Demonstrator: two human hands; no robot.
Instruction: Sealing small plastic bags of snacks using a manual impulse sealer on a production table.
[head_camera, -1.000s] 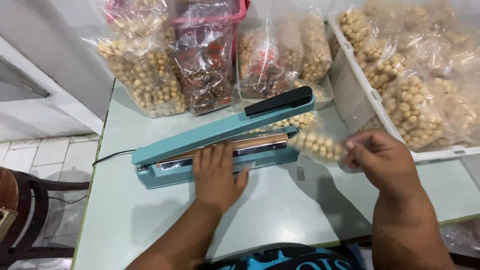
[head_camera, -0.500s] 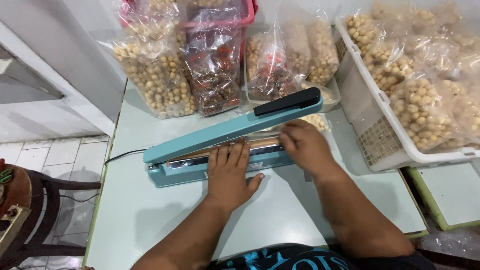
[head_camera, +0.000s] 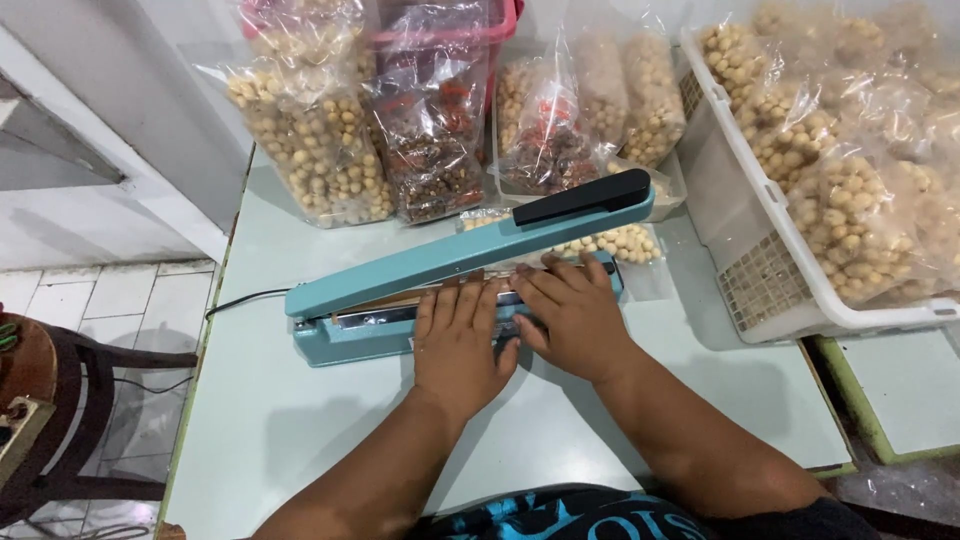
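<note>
Sealer (head_camera: 400, 285), smooth metal, seemingly hand-pressed.

Your teal heat sealer (head_camera: 400, 290) lies on the pale table, its arm raised toward two o'clock, ending in a black handle. A small clear bag of round pale snacks (head_camera: 618, 243) lies behind the sealing bar, at one o'clock of your hands.
</note>
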